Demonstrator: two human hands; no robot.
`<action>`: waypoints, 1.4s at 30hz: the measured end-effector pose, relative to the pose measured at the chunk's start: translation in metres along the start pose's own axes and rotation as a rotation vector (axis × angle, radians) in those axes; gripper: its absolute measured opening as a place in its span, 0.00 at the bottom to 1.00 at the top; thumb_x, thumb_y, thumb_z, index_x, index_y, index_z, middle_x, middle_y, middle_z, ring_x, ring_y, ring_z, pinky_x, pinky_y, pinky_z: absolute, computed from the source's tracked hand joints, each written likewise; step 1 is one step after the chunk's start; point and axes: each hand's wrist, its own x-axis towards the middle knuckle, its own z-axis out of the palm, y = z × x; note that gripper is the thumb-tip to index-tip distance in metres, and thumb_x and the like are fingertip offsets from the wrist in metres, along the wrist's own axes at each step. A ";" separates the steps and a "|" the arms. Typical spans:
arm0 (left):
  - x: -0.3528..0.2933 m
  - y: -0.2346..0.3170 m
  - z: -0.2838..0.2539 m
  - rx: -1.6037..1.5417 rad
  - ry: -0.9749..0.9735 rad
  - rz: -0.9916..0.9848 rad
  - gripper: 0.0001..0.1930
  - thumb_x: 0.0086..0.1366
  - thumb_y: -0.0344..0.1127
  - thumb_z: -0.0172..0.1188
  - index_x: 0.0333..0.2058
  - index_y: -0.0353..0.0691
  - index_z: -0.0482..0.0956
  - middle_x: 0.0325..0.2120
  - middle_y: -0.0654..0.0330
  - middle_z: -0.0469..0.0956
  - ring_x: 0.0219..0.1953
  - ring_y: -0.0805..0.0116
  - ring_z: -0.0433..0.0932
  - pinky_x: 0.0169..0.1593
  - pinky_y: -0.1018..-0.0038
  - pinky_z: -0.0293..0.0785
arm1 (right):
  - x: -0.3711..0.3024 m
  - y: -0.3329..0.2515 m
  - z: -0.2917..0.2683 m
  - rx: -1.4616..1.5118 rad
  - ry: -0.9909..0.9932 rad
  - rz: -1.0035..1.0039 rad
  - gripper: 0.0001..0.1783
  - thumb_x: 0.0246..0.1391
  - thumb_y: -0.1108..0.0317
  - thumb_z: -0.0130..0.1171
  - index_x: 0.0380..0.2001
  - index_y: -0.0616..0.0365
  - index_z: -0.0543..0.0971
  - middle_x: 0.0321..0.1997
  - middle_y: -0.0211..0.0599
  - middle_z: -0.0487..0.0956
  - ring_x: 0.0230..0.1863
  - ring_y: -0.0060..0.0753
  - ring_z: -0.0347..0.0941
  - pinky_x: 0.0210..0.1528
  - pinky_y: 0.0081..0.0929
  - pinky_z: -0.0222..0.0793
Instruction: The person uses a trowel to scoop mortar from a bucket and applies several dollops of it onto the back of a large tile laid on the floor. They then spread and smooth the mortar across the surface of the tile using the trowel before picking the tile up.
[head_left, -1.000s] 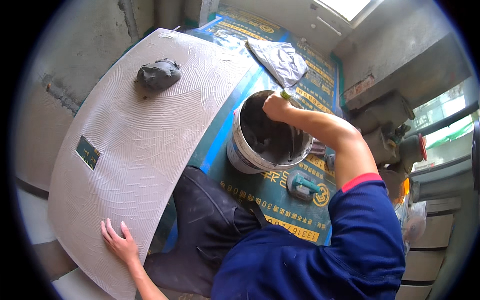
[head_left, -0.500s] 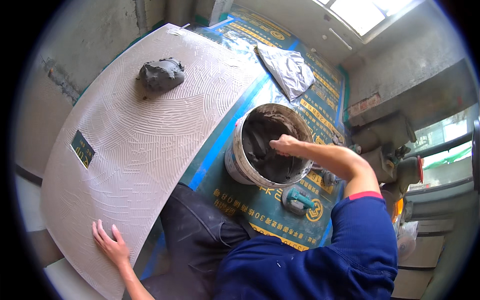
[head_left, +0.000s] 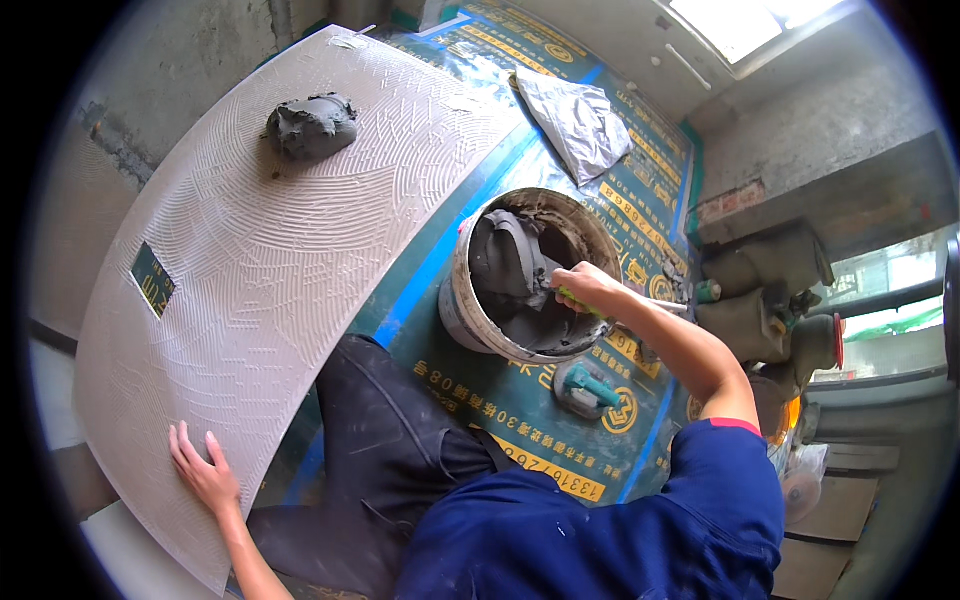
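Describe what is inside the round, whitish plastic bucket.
The bucket holds thick, dark-grey paste, heaped toward the left. The bare right hand, gripping a green handle, covers some; the bottom is hidden under paste.

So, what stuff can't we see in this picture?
In the head view:
Bottom of the bucket: under grey paste.
Palm of the left hand: turned down on the ridged panel.
Most of the green handle: inside the right hand.
Left elbow: cut off by the lower edge.
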 end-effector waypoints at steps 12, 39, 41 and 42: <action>-0.002 0.005 -0.011 -0.042 0.028 -0.041 0.26 0.63 0.44 0.56 0.56 0.37 0.67 0.57 0.44 0.64 0.60 0.44 0.63 0.62 0.53 0.57 | -0.118 -0.086 -0.063 0.148 0.061 -0.324 0.21 0.55 0.53 0.50 0.20 0.60 0.75 0.17 0.31 0.72 0.17 0.22 0.65 0.24 0.23 0.60; -0.001 -0.013 -0.013 0.015 0.055 -0.005 0.24 0.66 0.45 0.52 0.56 0.37 0.67 0.58 0.47 0.64 0.60 0.46 0.63 0.61 0.56 0.59 | -0.096 -0.067 -0.043 -1.118 0.517 -0.204 0.28 0.47 0.44 0.55 0.28 0.63 0.81 0.31 0.53 0.80 0.38 0.49 0.78 0.43 0.41 0.73; -0.006 0.001 0.008 -0.033 0.028 0.022 0.24 0.67 0.44 0.51 0.57 0.37 0.67 0.59 0.46 0.64 0.61 0.46 0.63 0.62 0.56 0.59 | -0.058 -0.041 -0.043 -1.227 0.487 -0.230 0.24 0.50 0.49 0.50 0.25 0.60 0.82 0.30 0.49 0.82 0.36 0.47 0.80 0.42 0.41 0.73; -0.007 0.004 0.009 -0.046 0.018 0.015 0.24 0.67 0.44 0.51 0.57 0.37 0.67 0.59 0.46 0.63 0.61 0.47 0.62 0.62 0.56 0.58 | -0.024 -0.025 -0.039 -1.351 0.618 -0.259 0.17 0.52 0.55 0.52 0.27 0.55 0.84 0.33 0.44 0.83 0.37 0.44 0.81 0.40 0.39 0.75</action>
